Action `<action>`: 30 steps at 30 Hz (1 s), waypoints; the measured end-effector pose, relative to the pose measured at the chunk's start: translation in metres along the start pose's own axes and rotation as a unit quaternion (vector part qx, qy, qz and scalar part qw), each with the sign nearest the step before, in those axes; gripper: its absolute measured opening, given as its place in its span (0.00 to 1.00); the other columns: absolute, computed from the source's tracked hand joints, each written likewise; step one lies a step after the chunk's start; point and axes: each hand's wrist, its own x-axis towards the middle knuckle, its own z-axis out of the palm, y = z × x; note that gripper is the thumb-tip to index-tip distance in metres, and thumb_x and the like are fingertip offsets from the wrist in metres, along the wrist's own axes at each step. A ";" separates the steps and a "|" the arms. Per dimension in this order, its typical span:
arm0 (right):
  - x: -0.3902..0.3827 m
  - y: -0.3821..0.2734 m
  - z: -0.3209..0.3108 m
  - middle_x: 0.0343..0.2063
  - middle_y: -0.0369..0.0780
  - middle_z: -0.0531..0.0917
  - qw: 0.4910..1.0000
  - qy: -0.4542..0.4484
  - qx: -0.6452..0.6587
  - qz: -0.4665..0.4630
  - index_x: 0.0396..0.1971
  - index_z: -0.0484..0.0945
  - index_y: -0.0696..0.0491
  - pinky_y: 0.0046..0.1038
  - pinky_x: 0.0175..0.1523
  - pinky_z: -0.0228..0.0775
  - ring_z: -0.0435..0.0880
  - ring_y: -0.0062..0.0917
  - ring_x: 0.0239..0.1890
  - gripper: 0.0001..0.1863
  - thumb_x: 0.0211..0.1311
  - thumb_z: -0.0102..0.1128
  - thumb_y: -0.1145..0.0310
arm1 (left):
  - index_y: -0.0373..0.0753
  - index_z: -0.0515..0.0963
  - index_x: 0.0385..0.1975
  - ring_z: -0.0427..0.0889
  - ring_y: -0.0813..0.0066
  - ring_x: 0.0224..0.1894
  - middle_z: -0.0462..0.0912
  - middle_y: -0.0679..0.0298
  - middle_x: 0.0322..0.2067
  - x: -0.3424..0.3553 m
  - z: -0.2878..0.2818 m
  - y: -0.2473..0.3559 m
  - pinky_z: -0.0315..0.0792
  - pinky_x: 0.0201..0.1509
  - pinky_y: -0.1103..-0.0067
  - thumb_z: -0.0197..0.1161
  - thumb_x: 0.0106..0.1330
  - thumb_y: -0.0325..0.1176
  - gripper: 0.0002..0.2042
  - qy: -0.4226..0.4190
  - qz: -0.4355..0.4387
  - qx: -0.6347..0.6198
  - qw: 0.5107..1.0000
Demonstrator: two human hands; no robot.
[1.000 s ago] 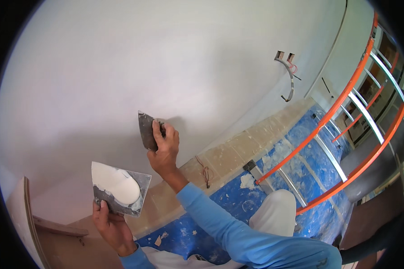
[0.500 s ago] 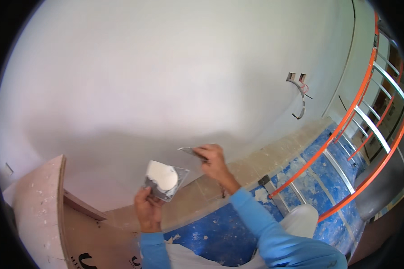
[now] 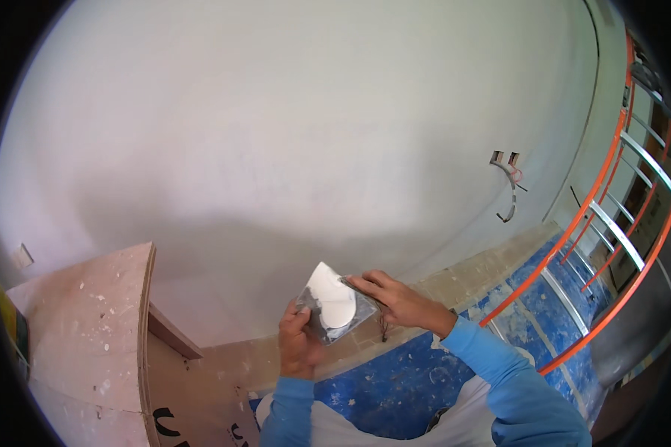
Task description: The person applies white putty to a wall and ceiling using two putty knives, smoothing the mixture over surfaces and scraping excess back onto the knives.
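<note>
My left hand point(image 3: 300, 343) grips a flat, square-cornered metal filler plate point(image 3: 362, 314) by its near left edge, thumb on top. A thick mass of white filler point(image 3: 334, 299) lies on the plate. My right hand point(image 3: 404, 304) is at the plate's right edge with a putty knife point(image 3: 345, 281), fingers stretched along it. Its blade is at the filler's right side. Most of the knife is hidden under my hand, so I cannot tell how far the blade touches the plate.
A pale wall point(image 3: 276, 134) fills the background, with two socket openings point(image 3: 504, 158) and hanging cables. Left stands a spattered wooden panel unit point(image 3: 89, 328). An orange ladder point(image 3: 602, 186) leans at right above blue floor sheeting point(image 3: 391, 387).
The right hand has come down with the putty knife from above the plate to its right edge. The view has shifted, so hands and plate appear further right.
</note>
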 end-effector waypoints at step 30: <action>0.077 0.041 0.041 0.36 0.47 0.84 0.814 0.173 0.486 0.268 0.41 0.78 0.65 0.40 0.36 0.77 0.84 0.33 0.36 0.17 0.61 0.60 0.65 | 0.40 0.70 0.55 0.86 0.74 0.38 0.82 0.63 0.44 -0.028 0.006 0.090 0.83 0.37 0.78 0.53 0.74 0.34 0.13 0.136 0.273 0.177 0.936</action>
